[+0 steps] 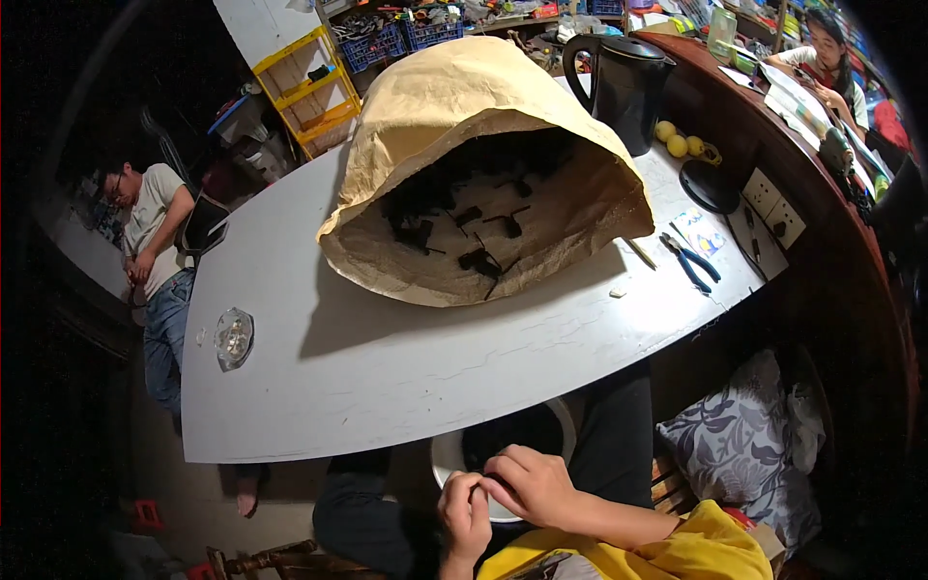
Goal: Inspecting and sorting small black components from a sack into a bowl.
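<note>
Just in front of my lap, my left hand [466, 514] and my right hand [534, 485] meet with their fingers pinched together. Whatever they pinch is too small and covered to make out. Beneath them stands a white bucket [447, 456] with dark contents, partly hidden by my right hand. Beyond, on the table, a large tan sack [435, 97] lies on its side with its mouth toward me. Several small black pieces [480, 261] with thin stems or wires rest inside it; its depth is dark.
On the white table [319, 406] are a glass ashtray [234, 338], blue-handled pliers [690, 262], a black kettle [628, 92] and yellow round fruits [677, 143]. A patterned cushion [730, 425] sits at my right. One person [155, 217] is at the left, another [822, 72] at the far right.
</note>
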Demonstrator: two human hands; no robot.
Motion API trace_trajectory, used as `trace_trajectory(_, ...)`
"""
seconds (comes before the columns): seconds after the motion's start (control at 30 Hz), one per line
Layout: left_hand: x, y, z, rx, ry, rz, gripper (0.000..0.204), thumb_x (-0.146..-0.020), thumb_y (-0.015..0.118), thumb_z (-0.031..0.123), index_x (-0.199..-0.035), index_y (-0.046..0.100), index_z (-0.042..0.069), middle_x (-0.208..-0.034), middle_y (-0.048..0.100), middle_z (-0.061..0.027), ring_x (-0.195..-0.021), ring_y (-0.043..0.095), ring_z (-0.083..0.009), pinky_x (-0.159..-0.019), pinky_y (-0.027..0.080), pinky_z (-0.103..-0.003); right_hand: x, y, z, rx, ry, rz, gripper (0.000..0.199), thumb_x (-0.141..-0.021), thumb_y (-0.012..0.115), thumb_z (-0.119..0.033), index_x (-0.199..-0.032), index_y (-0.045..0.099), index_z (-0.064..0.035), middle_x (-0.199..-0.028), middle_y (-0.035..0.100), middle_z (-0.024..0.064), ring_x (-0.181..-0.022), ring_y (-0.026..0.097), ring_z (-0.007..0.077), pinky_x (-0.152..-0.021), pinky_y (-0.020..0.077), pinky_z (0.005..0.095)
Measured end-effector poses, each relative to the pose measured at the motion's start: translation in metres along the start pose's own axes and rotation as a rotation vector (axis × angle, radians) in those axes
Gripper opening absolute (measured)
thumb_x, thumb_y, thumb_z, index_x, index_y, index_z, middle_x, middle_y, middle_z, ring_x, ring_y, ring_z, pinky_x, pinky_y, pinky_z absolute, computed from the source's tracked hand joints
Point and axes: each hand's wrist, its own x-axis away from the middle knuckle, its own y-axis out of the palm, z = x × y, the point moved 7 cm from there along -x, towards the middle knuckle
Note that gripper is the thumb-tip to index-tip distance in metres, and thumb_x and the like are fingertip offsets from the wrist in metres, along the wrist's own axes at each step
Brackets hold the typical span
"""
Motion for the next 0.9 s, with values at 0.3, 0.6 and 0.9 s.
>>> trace_trajectory(0.3, -0.006, 0.005, 0.027, -0.363, 0.172, -0.043, 0.045, -0.067, 0.064, 0.006, -0.106, 0.041, 0.002, -0.092, 0.050, -0.0141, -0.087, 0.051, -0.0235, -0.077, 0.041, -0.032, 0.001, 0.007, 0.033, -0.438, 0.400, -0.235, 0.021, -0.076, 0.064, -0.014, -0.081, 0.055, 0.0034, -0.063, 0.057, 0.0145, -0.052, 0.058, 0.0200, -0.048, 0.0447, 0.0282)
trace_trajectory(0.6, 0.013, 0.000, -0.023, 0.838, -0.291, -0.018, 0.026, -0.077, 0.067, 0.023, -0.079, 0.051, 0.002, -0.077, 0.052, -0.0066, -0.074, 0.052, -0.0154, -0.064, 0.045, -0.025, 0.019, 0.027, 0.041, -1.205, 0.627, -0.255, 0.014, -0.087, 0.055, -0.014, -0.089, 0.049, -0.0013, -0.070, 0.052, -0.0001, -0.062, 0.053, 0.0050, -0.057, 0.0442, 0.0197)
trace_trajectory(0.9, 0.014, 0.020, -0.021, 1.122, -0.511, -0.348, 0.025, -0.075, 0.067, 0.009, -0.089, 0.048, 0.003, -0.098, 0.050, -0.0094, -0.090, 0.053, -0.0188, -0.074, 0.048, -0.030, 0.014, 0.014, 0.024, -0.906, 0.333, -0.555, 0.015, -0.086, 0.055, -0.015, -0.089, 0.052, -0.0010, -0.082, 0.057, 0.0104, -0.069, 0.055, 0.0121, -0.059, 0.0420, 0.0233)
